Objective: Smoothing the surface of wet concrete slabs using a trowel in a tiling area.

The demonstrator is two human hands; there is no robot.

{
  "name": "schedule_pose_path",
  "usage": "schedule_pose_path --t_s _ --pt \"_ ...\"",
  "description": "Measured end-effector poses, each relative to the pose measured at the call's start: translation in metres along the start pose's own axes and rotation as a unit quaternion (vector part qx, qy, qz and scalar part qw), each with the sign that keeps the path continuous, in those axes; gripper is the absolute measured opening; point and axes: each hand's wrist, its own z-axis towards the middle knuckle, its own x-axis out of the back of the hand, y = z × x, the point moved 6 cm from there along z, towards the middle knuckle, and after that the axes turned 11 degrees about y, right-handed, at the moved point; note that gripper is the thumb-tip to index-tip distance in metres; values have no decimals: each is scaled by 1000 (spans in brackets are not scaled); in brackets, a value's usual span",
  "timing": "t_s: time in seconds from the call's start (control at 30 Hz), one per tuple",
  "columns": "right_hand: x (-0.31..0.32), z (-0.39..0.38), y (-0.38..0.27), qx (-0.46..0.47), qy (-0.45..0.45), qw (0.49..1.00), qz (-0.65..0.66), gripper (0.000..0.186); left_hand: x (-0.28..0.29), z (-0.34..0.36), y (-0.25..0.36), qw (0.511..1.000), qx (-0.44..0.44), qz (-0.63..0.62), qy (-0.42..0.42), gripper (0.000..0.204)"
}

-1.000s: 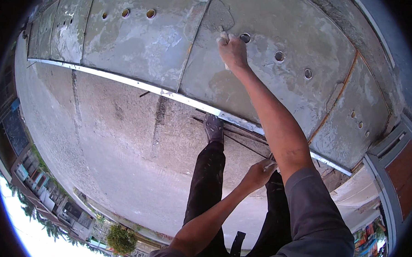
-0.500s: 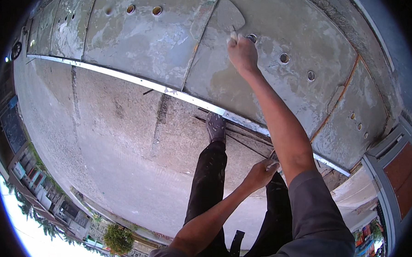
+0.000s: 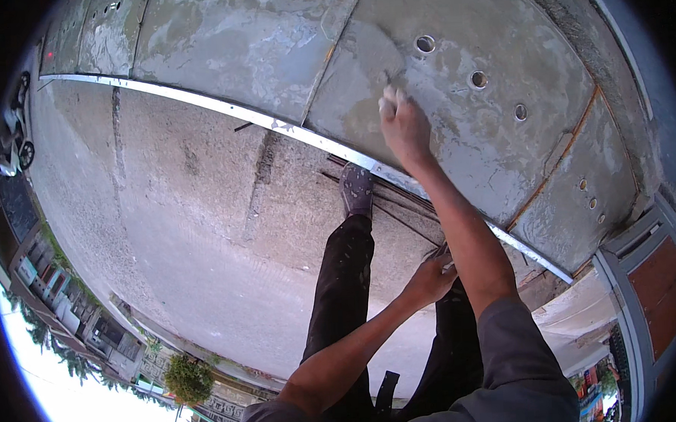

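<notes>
My right hand (image 3: 406,129) is closed around the handle of a trowel (image 3: 375,52). Its grey, rounded blade lies flat against wet grey cement (image 3: 471,148) and nearly blends into it. Most of the handle is hidden in my fist. A round hole (image 3: 424,44) in the cement is just right of the blade. My left hand (image 3: 430,280) is by my right knee with its fingers curled; whatever they may hold is hidden.
A long pale metal edging strip (image 3: 220,113) borders the cement. Thin rods (image 3: 399,222) lie beside my shoe (image 3: 357,189) on rough concrete ground (image 3: 195,210). Rusty-brown divider strips (image 3: 554,160) split the cement into panels. A grey-framed gate (image 3: 626,251) stands at the right.
My right hand and the trowel have come slightly nearer to me across the cement. The view has shifted a little, and a motorbike now shows at the far left. My left hand stays by the knee.
</notes>
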Motion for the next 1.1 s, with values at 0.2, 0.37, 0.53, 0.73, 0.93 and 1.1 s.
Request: schedule_pose_path --t_s 0.2,0.37,0.53,0.73,0.93,1.1 --pt "-24 22 -7 -41 -19 998 -38 28 3 -5 8 1000 26 12 -4 37" --pt "-30 -45 -6 -16 -87 995 -34 29 -2 -9 -4 1000 -17 19 -8 36" --pt "-16 -53 7 -5 -77 996 -33 28 -9 -13 -4 999 -3 28 -19 39" --pt "-16 -66 15 18 -103 993 -60 28 -11 -10 -16 999 28 37 5 39" --pt "46 -84 55 -80 -10 997 20 29 -11 -19 -3 995 76 58 -35 42" --pt "88 -18 85 -69 96 990 -81 32 -20 -16 -28 996 36 84 -14 45"
